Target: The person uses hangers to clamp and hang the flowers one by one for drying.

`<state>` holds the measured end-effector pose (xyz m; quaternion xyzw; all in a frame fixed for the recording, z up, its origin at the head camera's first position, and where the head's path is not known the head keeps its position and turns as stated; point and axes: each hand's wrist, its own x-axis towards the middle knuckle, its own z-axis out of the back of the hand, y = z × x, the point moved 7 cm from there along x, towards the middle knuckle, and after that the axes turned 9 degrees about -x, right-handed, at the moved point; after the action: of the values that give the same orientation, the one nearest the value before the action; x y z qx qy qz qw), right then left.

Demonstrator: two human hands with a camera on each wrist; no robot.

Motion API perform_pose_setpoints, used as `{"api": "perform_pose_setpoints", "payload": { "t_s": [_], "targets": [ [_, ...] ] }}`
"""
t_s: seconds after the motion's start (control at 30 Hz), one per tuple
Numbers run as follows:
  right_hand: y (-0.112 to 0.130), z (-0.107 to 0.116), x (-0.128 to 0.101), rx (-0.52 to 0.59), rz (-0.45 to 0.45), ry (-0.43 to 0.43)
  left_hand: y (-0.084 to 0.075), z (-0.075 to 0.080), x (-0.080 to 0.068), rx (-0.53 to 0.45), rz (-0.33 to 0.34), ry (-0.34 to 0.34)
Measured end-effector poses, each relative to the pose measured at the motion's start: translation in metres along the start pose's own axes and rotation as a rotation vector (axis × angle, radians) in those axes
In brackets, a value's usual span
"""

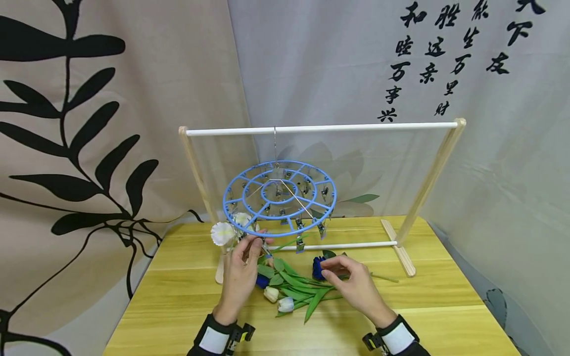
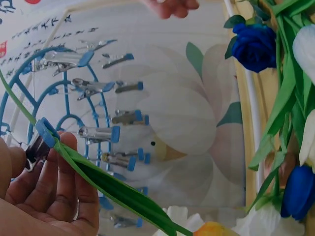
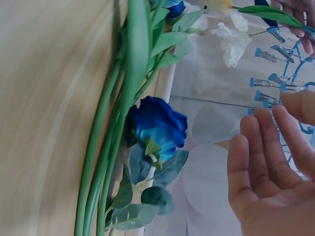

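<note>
My left hand point(image 1: 240, 272) is at the near left rim of a round blue clip hanger point(image 1: 279, 233). In the left wrist view its thumb and fingers pinch a metal clip with blue tips point(image 2: 47, 132). A green stem passes between those tips, with a long leaf point(image 2: 118, 189) and a yellow-orange flower point(image 2: 214, 230) at its lower end. My right hand point(image 1: 354, 282) holds nothing; its fingers are loosely bent beside a blue rose point(image 1: 317, 268). In the right wrist view this rose point(image 3: 160, 128) lies apart from the fingers.
Flowers with green stems point(image 1: 303, 287) lie on the wooden table point(image 1: 178, 306), including a white tulip point(image 1: 286, 304) and a cream one point(image 1: 271, 294). White flowers point(image 1: 222, 233) hang at the hanger's left. A white rod point(image 1: 356, 127) on wooden posts point(image 1: 429, 183) carries the hanger.
</note>
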<state>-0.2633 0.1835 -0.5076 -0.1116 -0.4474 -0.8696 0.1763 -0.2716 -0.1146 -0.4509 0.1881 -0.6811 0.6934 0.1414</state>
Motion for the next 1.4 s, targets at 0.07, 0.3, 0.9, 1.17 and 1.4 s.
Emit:
{"api": "perform_pose_setpoints", "payload": {
  "t_s": [0.07,0.3,0.9,1.17,1.4],
  "targets": [
    [-0.002,0.0,-0.001,-0.021,0.003,0.007,-0.001,0.003,0.001,-0.001,-0.008,-0.006],
    [-0.009,-0.001,-0.004,-0.087,0.015,0.021,-0.002,0.016,0.008,0.047,-0.01,-0.037],
    [-0.017,-0.005,-0.009,-0.184,0.029,0.04,0.01,0.036,0.039,-0.055,0.035,-0.052],
    [-0.019,-0.007,-0.008,-0.199,0.025,0.043,0.017,0.043,0.052,-0.056,0.042,-0.058],
    [-0.021,-0.008,-0.008,-0.193,0.014,0.054,0.023,0.05,0.058,-0.047,0.084,-0.096]
  ]
}}
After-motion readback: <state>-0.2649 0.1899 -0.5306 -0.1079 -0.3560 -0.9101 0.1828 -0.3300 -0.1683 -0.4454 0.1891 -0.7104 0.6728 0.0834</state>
